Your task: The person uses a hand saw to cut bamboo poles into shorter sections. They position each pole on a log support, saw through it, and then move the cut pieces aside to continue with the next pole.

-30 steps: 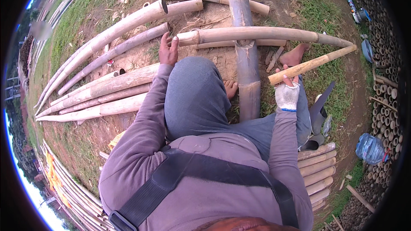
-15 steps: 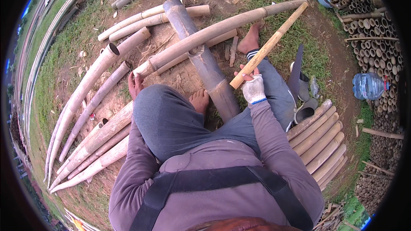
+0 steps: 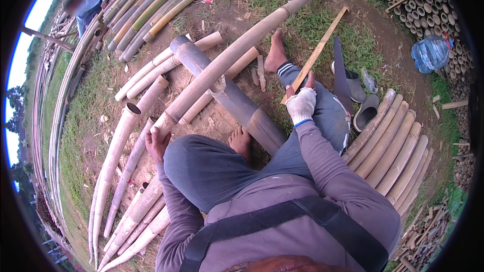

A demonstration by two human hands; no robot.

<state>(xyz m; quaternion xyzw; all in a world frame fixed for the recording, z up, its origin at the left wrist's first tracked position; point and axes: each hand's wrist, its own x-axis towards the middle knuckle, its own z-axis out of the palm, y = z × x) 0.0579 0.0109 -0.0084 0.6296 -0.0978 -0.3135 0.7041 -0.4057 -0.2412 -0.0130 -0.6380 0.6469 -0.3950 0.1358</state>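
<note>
A long pale bamboo pole (image 3: 229, 48) lies slantwise across a thick grey bamboo log (image 3: 247, 113), by a notch in it. My bare left hand (image 3: 157, 143) is closed on the pole's near left end, thumb on top. My right hand (image 3: 302, 105), in a white fingerless glove, grips the near end of a flat bamboo strip (image 3: 322, 43). The strip points up and away, its far end apart from the pole. My bent left knee is beside my left hand, and my right leg stretches out under the strip.
A long dark blade (image 3: 341, 65) stands beside my right leg, near grey shoes (image 3: 366, 112). Cut bamboo lengths (image 3: 380, 141) lie at right, more poles (image 3: 113, 156) at left. A blue water jug (image 3: 431, 54) is by stacked bamboo (image 3: 418, 0). Another person (image 3: 91, 0) is far left.
The strip's far end has come away from the pole's far end, toward the right, and the strip is turned more edge-on. My left hand stays on the pole. The view has shifted.
</note>
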